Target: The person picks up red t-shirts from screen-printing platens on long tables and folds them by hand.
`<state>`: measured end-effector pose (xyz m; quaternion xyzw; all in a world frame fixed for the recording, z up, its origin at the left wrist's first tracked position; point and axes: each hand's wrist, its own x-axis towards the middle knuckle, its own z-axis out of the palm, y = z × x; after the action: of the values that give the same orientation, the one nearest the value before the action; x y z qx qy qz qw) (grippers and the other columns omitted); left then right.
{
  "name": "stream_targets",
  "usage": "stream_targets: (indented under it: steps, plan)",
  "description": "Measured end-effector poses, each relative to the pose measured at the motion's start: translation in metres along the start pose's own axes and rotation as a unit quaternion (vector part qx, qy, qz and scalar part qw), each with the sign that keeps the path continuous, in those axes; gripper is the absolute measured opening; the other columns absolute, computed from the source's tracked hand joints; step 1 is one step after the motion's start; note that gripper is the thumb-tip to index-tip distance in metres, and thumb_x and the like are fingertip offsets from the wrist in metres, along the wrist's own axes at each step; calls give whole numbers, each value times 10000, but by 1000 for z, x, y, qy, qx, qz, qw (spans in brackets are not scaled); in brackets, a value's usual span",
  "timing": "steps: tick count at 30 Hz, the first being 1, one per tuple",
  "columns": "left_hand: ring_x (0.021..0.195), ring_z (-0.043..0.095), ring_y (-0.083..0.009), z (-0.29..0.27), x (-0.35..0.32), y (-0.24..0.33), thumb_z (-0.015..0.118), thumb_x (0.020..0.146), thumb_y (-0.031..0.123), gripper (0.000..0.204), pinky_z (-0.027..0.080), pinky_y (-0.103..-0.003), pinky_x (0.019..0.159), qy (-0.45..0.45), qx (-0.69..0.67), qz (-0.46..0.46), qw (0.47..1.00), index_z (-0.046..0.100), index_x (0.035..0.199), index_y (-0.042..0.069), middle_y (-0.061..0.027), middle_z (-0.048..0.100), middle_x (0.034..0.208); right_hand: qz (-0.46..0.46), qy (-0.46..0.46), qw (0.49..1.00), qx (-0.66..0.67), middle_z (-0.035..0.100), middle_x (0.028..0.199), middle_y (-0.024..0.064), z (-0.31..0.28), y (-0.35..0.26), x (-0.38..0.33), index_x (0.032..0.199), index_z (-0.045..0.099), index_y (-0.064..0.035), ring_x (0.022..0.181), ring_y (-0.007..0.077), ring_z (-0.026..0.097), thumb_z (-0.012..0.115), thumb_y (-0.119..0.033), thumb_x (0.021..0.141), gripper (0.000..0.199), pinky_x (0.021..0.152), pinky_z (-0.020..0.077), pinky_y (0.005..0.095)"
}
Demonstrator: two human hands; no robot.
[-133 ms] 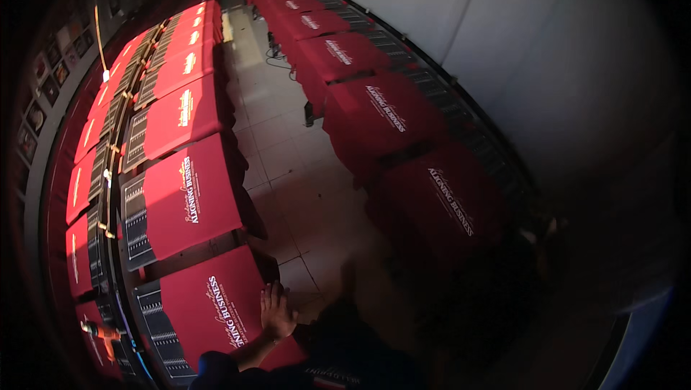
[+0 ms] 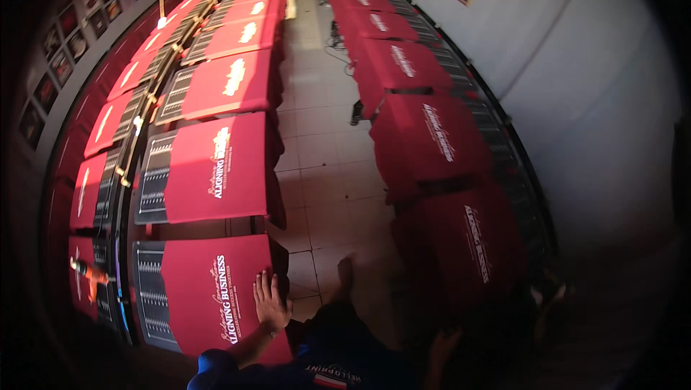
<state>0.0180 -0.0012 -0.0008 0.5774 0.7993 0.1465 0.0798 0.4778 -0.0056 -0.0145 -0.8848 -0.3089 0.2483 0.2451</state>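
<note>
My left hand (image 2: 272,302) lies flat on the right edge of the nearest red printed fabric piece (image 2: 191,275), fingers stretched toward the far side. This fabric is draped over a flat dark board (image 2: 151,293) and has white lettering across it. Low in the shadow beside my body, my right hand (image 2: 445,343) hangs with fingers partly spread. It is dim, and nothing shows in it.
Rows of similar red fabric pieces (image 2: 205,167) run away on the left and along the wall (image 2: 561,66) at right (image 2: 432,134). A tiled aisle (image 2: 324,145) separates them. An orange pistol-shaped tool (image 2: 92,275) rests at far left. Cables (image 2: 338,44) lie farther down the aisle.
The view has turned, so the rows appear shifted to the right. My left hand stays on the nearest fabric's edge. My right hand now shows faintly in the shadow.
</note>
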Motion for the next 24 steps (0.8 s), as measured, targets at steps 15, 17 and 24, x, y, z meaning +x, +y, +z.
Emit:
stream_targets:
  steps: [15, 17, 24]
  plan:
    - [1269, 321, -427, 30, 110, 0, 644, 769, 234, 578, 269, -553, 1036, 211, 38, -278, 936, 414, 1244, -4, -237, 374, 1324, -505, 11, 831, -235, 491, 1179, 245, 129, -291, 183, 1246, 412, 62, 1088, 421, 486, 654, -226, 813, 574, 934, 399, 484]
    - [1281, 315, -408, 26, 127, -3, 631, 782, 257, 552, 256, -534, 1050, 214, 41, -300, 929, 433, 1234, 8, -225, 379, 1330, -521, -5, 843, -133, 481, 1189, 247, 150, -321, 189, 1253, 401, 64, 1099, 430, 476, 647, -224, 820, 575, 939, 394, 489]
    - [1277, 317, -399, 27, 149, 5, 589, 838, 268, 507, 252, -505, 1057, 213, 19, -451, 866, 436, 1239, -2, -231, 390, 1321, -654, 36, 752, -76, 461, 1211, 253, 220, -443, 221, 1253, 396, 58, 1131, 415, 466, 645, -194, 826, 555, 944, 396, 475]
